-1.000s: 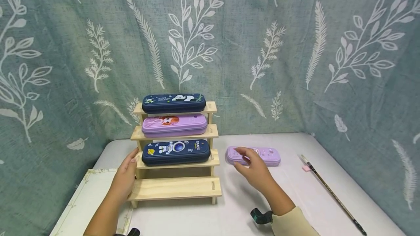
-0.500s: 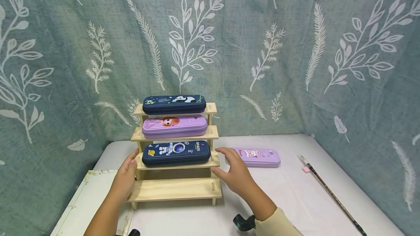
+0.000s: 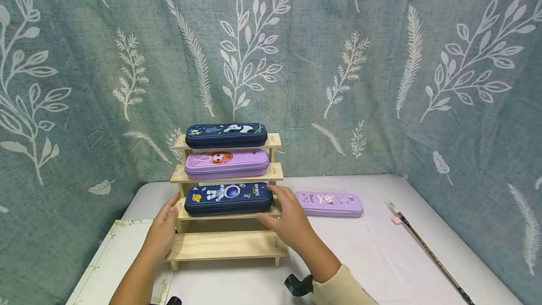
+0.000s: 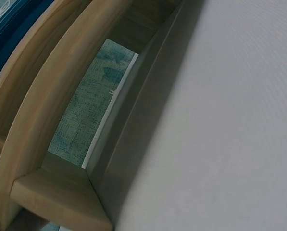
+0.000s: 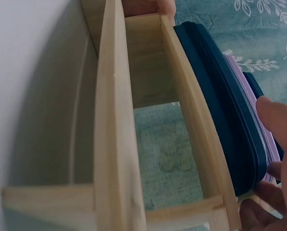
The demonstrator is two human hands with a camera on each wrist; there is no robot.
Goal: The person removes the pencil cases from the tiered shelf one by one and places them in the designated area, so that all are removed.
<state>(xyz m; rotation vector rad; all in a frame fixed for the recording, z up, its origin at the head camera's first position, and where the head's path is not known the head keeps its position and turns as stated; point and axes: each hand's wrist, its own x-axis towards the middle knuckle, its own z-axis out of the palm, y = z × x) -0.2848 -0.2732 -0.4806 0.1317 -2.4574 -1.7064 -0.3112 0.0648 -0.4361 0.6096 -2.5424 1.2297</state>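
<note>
A four-step wooden display stand (image 3: 228,244) stands on the table. On its second step from the bottom lies a dark blue astronaut pencil case (image 3: 228,201). My left hand (image 3: 163,227) grips the stand's left side; in the right wrist view its fingers (image 5: 148,6) show at the shelf's far end. My right hand (image 3: 288,215) is at the astronaut case's right end, fingers spread from thumb. In the right wrist view the thumb (image 5: 278,118) looks apart from the case and other fingers are near its end; contact is unclear. The left wrist view shows wooden shelves (image 4: 61,82), no hand clearly.
A purple pencil case (image 3: 226,164) and a dark blue panda pencil case (image 3: 226,136) occupy the upper steps. Another purple pencil case (image 3: 332,205) lies right of the stand. A brush (image 3: 427,248) rests on a pink holder at right. A patterned cloth curtain (image 3: 296,84) surrounds the table.
My right hand has moved left, from over the loose purple pencil case to the right end of the astronaut case. My left hand stays on the stand.
</note>
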